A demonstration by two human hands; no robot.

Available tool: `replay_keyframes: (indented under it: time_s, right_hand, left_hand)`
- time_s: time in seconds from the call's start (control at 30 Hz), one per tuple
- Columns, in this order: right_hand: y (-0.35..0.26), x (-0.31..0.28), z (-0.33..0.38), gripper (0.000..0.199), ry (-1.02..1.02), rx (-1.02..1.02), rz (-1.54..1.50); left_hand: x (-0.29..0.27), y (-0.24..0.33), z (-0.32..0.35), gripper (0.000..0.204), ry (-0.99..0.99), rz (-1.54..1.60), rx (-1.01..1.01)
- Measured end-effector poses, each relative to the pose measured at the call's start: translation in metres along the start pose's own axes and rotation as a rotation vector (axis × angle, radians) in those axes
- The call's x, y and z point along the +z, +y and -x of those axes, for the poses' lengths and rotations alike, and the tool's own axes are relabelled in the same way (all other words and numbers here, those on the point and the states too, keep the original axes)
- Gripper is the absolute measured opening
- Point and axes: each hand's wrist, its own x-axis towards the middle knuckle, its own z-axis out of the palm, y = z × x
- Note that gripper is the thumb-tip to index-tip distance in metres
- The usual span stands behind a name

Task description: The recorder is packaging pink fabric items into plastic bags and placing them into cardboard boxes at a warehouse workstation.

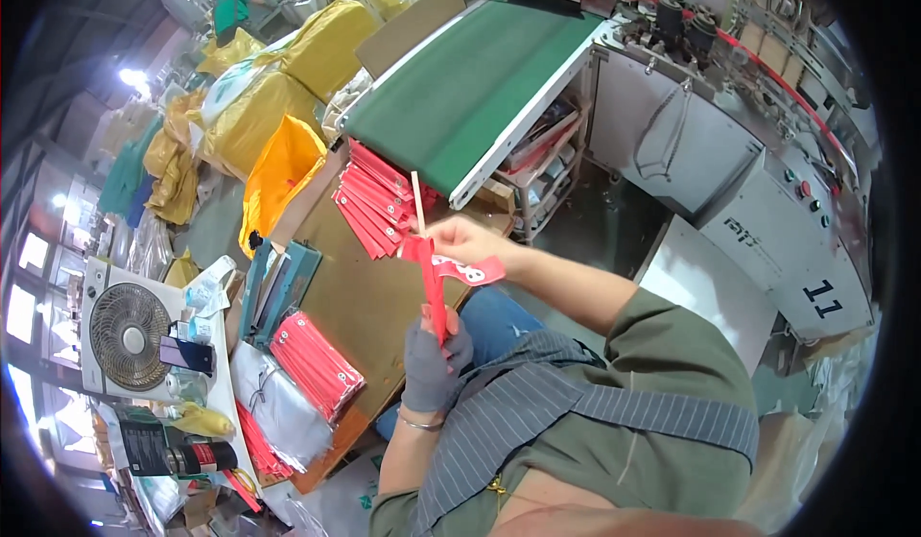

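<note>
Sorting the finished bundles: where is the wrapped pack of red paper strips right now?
In the head view, the wrapped pack of red strips lies left of the gloved left hand, on the brown worktable.

Single head-worn fisheye view, tilted, looking down close over the brown worktable (369, 297), edges curving.

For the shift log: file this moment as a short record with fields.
Left hand: grey-gloved left hand pinches the lower end of a red packet
Right hand: bare right hand holds the packet's top and a thin stick
Table: brown table with fanned red packets, bundled red packets
Behind: green conveyor belt
Left: fan
</note>
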Motion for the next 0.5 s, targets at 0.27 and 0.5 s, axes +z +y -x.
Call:
replay_keyframes:
  time_s: [0.27, 0.5]
  right_hand:
    - [-0.097, -0.069, 0.025, 0.024, 0.380, -0.080, 0.148]
    - [-0.142, -0.220, 0.070, 0.033, 0.712, -0.231, -0.208]
  left_hand:
    - [0.025, -0.035, -0.049, 0.032, 0.212, -0.752, 0.199]
    - [0.036, -0.041, -0.066, 0.017, 0.181, -0.429, 0.011]
